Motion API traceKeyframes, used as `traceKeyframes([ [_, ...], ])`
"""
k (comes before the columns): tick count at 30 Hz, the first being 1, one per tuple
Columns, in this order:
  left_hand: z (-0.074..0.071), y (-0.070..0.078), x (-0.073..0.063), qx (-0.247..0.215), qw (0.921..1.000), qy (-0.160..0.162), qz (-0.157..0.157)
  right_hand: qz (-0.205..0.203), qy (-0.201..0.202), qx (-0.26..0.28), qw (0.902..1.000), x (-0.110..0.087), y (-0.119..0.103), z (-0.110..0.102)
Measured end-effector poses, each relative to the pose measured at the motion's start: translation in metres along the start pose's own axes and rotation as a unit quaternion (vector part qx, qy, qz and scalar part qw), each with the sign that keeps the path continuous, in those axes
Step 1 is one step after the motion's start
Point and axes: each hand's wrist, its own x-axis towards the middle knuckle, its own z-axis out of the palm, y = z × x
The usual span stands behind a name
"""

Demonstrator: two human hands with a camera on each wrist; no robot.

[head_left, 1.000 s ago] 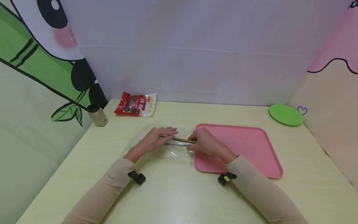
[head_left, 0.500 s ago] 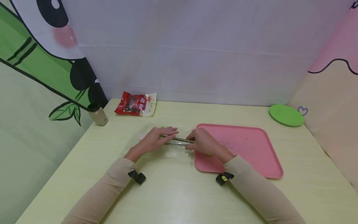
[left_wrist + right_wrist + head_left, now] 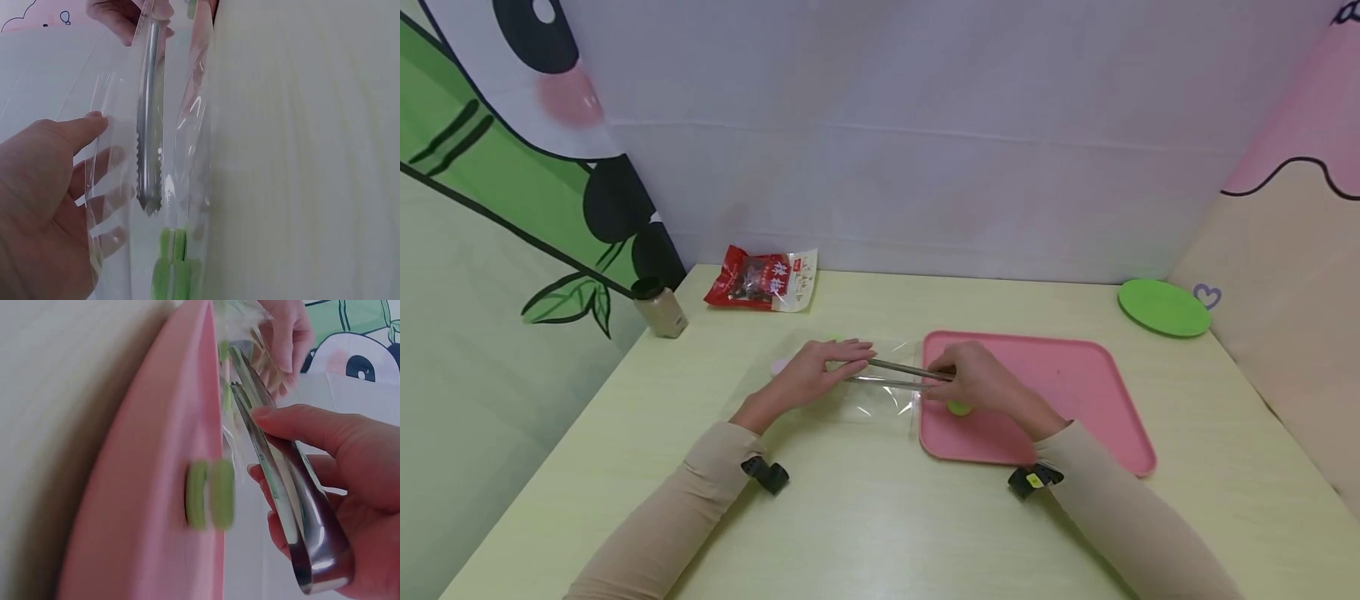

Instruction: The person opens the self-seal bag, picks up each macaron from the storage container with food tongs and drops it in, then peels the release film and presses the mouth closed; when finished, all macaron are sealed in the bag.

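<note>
My right hand [image 3: 981,379] grips metal tongs [image 3: 275,469] over the left edge of the pink tray [image 3: 1075,417]. The tongs' arms stand apart with nothing visible between them, and their toothed tips reach in at a clear plastic bag [image 3: 872,404]. My left hand [image 3: 44,200] holds the bag's film, thumb on one side and fingers seen through it. Inside the bag, beyond the tong tips, lie green sandwich cookies [image 3: 172,269] with a pale filling. One more green sandwich cookie [image 3: 209,494] is in the tray, below my right hand.
At the back left lies a red and white snack packet [image 3: 763,279]. A small jar with a dark lid [image 3: 659,308] stands at the table's left edge. A green round plate or lid [image 3: 1165,307] sits at the back right. Printed cloth walls enclose the table.
My right hand first shifted slightly left, then moved right with the tongs, drawing them partly back. More of the cookie in the tray now shows. The left hand stays in place.
</note>
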Motion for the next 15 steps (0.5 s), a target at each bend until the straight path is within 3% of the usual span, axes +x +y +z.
traceKeyframes([
  [6, 0.001, -0.002, 0.002, 0.001, 1.0000, 0.001, 0.010, 0.028, 0.020, 0.004, 0.9994, -0.026, 0.028, -0.019],
  [15, 0.000, -0.002, 0.002, 0.005, 1.0000, -0.005, 0.003, -0.026, 0.028, -0.036, 0.9986, -0.066, 0.070, -0.062],
])
